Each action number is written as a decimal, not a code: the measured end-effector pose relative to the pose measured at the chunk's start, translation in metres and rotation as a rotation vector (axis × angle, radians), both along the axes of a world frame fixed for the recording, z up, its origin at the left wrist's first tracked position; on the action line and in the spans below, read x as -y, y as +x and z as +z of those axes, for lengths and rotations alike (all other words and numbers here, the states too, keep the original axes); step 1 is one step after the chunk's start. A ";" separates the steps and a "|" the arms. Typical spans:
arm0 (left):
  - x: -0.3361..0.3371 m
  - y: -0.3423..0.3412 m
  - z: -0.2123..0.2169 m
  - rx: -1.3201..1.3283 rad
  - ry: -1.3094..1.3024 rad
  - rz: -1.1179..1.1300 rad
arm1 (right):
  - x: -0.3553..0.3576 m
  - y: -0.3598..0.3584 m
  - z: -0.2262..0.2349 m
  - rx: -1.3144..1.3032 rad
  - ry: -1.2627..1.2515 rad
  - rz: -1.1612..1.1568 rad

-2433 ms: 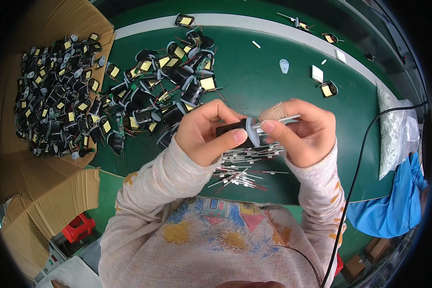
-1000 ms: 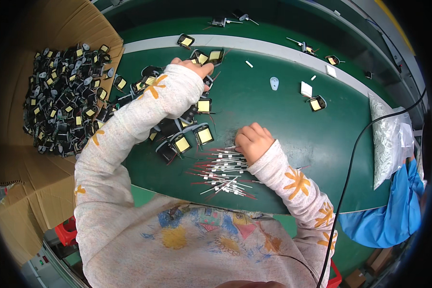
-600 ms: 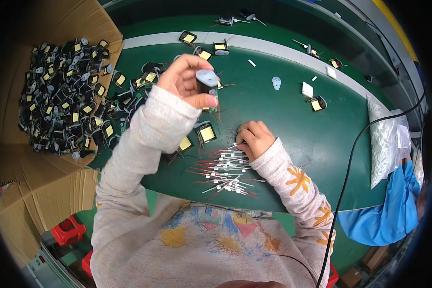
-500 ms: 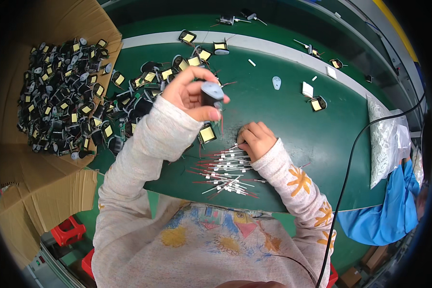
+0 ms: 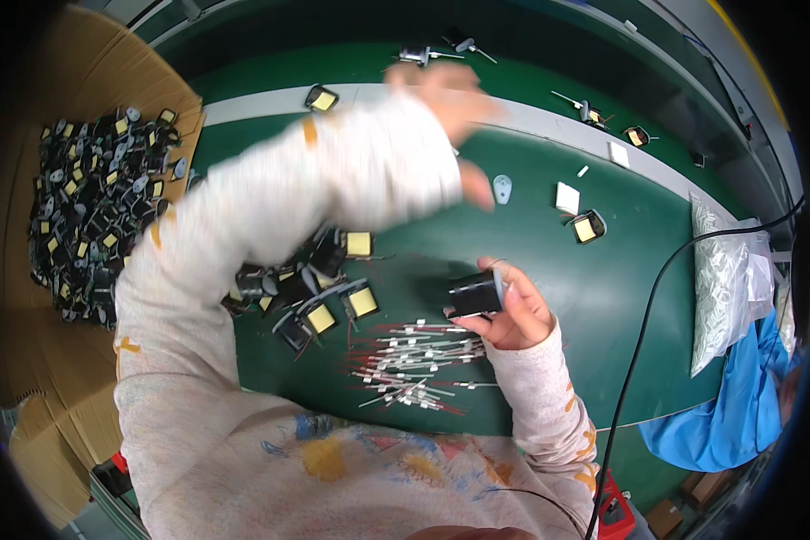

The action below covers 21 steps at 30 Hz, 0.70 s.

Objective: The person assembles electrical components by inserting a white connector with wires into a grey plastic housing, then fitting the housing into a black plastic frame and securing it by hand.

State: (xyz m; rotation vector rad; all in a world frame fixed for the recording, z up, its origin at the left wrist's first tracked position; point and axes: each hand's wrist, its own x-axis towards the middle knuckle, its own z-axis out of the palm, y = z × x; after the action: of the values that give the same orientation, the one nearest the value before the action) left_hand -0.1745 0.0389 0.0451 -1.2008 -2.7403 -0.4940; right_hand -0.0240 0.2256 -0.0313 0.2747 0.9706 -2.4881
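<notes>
Two hands show, both above a green counter (image 5: 549,270). Nearest the person lies a loose heap of thin wire leads (image 5: 418,364) with pale sleeves, spread flat on the green surface. Just past it, the right hand (image 5: 513,315) is raised a little, its fingers (image 5: 504,283) clamped around a small black coil part (image 5: 475,295) that sits just above the far edge of the leads. To the left of that hand, a cluster of black parts with yellow tops (image 5: 319,301) rests on the counter, partly under the left sleeve. Further out, the left arm stretches across the picture, and the left hand (image 5: 450,94) is blurred over the pale strip at the far side; whether its fingers are apart or together cannot be told. A small grey tab (image 5: 502,188) and one more yellow-topped part (image 5: 587,227) lie on the green beyond the right hand. Far left, a cardboard box (image 5: 27,297) holds many of the same black parts.
</notes>
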 end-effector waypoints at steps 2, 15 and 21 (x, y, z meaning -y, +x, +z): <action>0.014 -0.082 -0.014 -0.190 -0.453 0.291 | -0.008 -0.005 -0.003 -0.024 -0.049 0.025; 0.021 -0.187 -0.106 -0.115 -0.404 0.254 | -0.039 0.001 -0.002 0.104 -0.161 -0.082; 0.017 -0.189 -0.110 -0.168 -0.324 0.221 | -0.039 0.001 -0.002 0.100 -0.181 -0.092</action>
State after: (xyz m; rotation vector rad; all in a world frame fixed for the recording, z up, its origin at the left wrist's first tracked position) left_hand -0.3635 0.0217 -0.0646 -0.9245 -2.8276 0.0741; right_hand -0.0227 0.2645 -0.0333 0.3891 0.7024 -2.5969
